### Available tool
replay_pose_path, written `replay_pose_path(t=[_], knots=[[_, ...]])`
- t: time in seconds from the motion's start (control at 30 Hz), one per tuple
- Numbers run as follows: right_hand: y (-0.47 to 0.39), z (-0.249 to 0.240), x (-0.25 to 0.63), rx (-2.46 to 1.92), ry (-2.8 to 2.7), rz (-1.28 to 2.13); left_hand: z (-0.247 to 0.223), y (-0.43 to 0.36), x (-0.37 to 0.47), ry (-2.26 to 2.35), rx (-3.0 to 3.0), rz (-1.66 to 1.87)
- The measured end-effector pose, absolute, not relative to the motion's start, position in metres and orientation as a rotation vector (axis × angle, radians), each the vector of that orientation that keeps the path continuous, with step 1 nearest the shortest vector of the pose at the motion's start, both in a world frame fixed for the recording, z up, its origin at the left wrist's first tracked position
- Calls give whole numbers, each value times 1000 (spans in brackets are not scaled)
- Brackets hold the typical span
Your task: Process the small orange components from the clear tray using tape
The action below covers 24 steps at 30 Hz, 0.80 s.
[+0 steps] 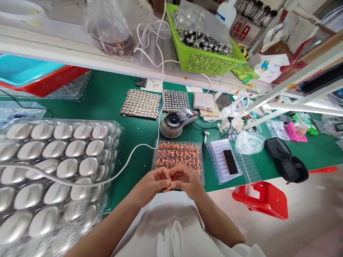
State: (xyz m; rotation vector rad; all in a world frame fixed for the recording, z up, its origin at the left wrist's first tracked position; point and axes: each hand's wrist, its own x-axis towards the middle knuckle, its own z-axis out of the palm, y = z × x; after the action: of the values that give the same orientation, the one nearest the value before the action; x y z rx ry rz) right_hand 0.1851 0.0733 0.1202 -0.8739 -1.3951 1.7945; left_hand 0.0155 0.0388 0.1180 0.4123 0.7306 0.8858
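Observation:
My left hand [154, 184] and my right hand [187, 181] meet at the front edge of the green table, fingertips pinched together. Between them is a small part with an orange ribbon-like piece [167, 189]; most of it is hidden by my fingers. Right behind my hands lies a clear plastic tray [154, 157] filled with rows of small orange parts [178, 153]. A round grey device with a black top [172, 123] stands beyond the tray. A small hammer [204, 144] lies along the tray's right side.
Stacked clear trays of silver oval shells [56, 167] fill the left. A white cable [128, 160] crosses the table. At right lie a phone [230, 161] on plastic trays and a black case [286, 160]. A green basket [209, 60] sits on the shelf overhead; a red stool [268, 201] stands below.

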Motion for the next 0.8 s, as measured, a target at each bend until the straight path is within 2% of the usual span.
replay_pose_path(t=[0.17,0.3,0.37,0.43,0.5,0.8], knots=[[65,96,187,-1035,-1385,1530,98,45,32,977,381,944],[82,75,207,-1195,-1399,1445,79,54,43,1228,496,973],[103,66,226,-1405,-1483,1323,71,57,43,1269,502,960],[129,56,248,-1699,-1623,1055,66,60,41,1276,487,947],[156,44,267,-1811,-1652,945,63,62,37,1282,483,956],[235,-3,278,-2220,-1991,825,60,65,22,1331,427,965]])
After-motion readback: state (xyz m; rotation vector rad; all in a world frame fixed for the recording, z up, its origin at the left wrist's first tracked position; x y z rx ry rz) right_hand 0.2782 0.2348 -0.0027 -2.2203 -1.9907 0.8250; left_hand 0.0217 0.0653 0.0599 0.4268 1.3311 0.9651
